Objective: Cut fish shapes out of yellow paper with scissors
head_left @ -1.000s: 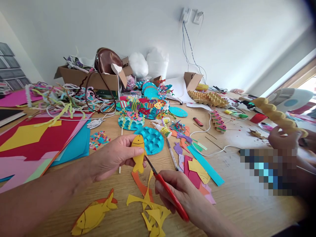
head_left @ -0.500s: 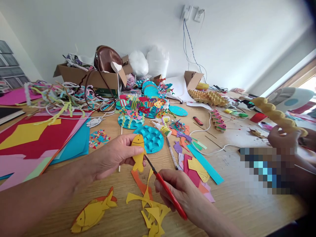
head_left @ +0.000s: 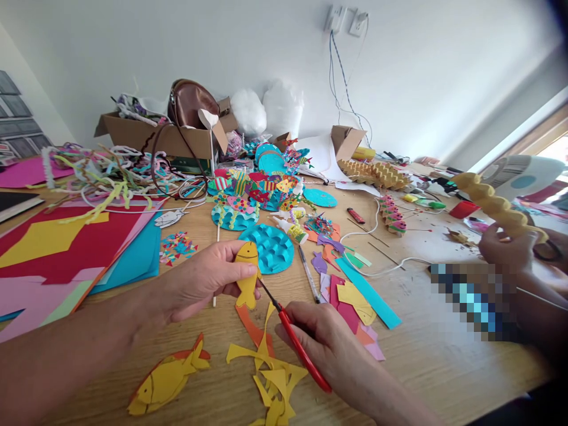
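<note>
Between thumb and fingers, my left hand (head_left: 206, 278) pinches a yellow paper fish (head_left: 247, 273) with a drawn eye and gill line, tail pointing down. My right hand (head_left: 326, 340) is closed around red-handled scissors (head_left: 302, 352). Their dark blades reach up to the fish's right edge, close to my left fingertips. Yellow paper scraps (head_left: 277, 378) lie on the table below, with an orange strip (head_left: 252, 325) under some of them. At lower left rest several cut yellow fish (head_left: 166, 383), stacked on an orange one.
Glue bottles (head_left: 293, 229), a pen (head_left: 309, 273) and a blue scale-textured paper disc (head_left: 268, 248) lie beyond my hands. Coloured sheets (head_left: 124, 254) cover the left side. At right, a co-worker's hands (head_left: 510, 248) hold a wavy yellow cardboard strip (head_left: 492, 204) above a blurred-out device.
The scissors and my right hand have shifted slightly; the blades stay by the fish's edge. My left hand keeps its pinch on the fish. The co-worker's hands moved a little.
</note>
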The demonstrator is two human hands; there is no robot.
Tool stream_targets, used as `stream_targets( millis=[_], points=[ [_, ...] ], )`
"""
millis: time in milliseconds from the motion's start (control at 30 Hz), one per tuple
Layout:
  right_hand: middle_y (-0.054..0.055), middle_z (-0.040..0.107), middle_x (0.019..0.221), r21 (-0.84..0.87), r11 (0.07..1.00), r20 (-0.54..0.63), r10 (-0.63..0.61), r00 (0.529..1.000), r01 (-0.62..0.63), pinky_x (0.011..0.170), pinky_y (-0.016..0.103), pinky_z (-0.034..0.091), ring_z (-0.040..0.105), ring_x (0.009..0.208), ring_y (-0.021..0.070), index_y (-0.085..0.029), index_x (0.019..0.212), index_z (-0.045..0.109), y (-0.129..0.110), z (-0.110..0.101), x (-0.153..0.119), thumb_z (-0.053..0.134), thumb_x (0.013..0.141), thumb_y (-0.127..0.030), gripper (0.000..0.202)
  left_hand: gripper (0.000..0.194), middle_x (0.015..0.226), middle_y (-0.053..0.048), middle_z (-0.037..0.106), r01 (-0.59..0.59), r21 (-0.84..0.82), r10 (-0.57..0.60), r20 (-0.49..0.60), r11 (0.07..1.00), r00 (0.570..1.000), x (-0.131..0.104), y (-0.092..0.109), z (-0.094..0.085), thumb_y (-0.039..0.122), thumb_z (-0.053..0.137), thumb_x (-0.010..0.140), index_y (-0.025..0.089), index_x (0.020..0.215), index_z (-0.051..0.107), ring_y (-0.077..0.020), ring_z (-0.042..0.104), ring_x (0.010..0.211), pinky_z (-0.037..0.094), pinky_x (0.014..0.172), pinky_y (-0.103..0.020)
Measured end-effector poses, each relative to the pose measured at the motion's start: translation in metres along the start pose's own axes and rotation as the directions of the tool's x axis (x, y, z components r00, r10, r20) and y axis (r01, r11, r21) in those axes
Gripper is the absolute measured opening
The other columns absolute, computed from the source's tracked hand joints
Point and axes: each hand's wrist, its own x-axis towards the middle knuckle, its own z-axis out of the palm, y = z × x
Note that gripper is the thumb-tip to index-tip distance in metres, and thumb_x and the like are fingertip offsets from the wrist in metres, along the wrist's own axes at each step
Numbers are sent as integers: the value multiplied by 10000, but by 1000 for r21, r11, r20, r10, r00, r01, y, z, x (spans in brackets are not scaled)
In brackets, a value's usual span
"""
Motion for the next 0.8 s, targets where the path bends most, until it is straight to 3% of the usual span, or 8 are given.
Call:
stream_targets(
  millis=[267,367,433,533,600,800],
  points=[
    [-48,379,544,69,997,4,21,1000,-21,452,237,210,315,511,103,-198,579,365,3,3,-5,473,891,-322,353,127,651,27,651,-18,53,19,-18,998,1000,-4,2,1,284,705,718,190,715,619,-110,592,598,433,537,-206],
    [-59,372,500,343,936,38,73,997,-81,424,226,208,307,453,90,-206,573,371,5,5,-7,504,865,-422,387,105,675,36,637,-60,62,62,-17,996,998,-7,1,2,284,699,723,198,729,639,-105,561,619,445,580,-214],
    [-67,405,490,577,809,40,107,993,-110,413,213,231,320,424,81,-206,614,423,3,7,-7,572,801,-500,379,96,702,36,635,-84,79,86,-27,993,996,-10,1,4,288,693,726,203,739,652,-104,545,632,442,605,-220],
    [-46,510,614,764,645,-119,154,981,-9,453,201,308,403,502,88,-195,721,505,-3,9,-5,765,630,-418,354,71,687,38,622,-95,125,102,-54,988,993,-14,0,11,278,669,742,208,751,660,-103,520,614,411,588,-219],
    [-9,591,743,810,582,-213,164,963,80,472,201,346,454,561,101,-200,789,539,-9,11,-3,780,620,-332,322,56,667,43,608,-99,140,110,-74,985,991,-16,-2,18,265,657,743,209,748,655,-102,502,595,389,562,-218],
    [-16,611,763,788,570,-344,93,934,233,511,215,409,499,594,109,-215,772,556,-20,17,7,741,630,-241,235,93,713,22,642,-92,124,105,-98,988,990,-20,-11,31,276,641,730,204,789,642,-123,533,609,391,569,-241]
  ],
)
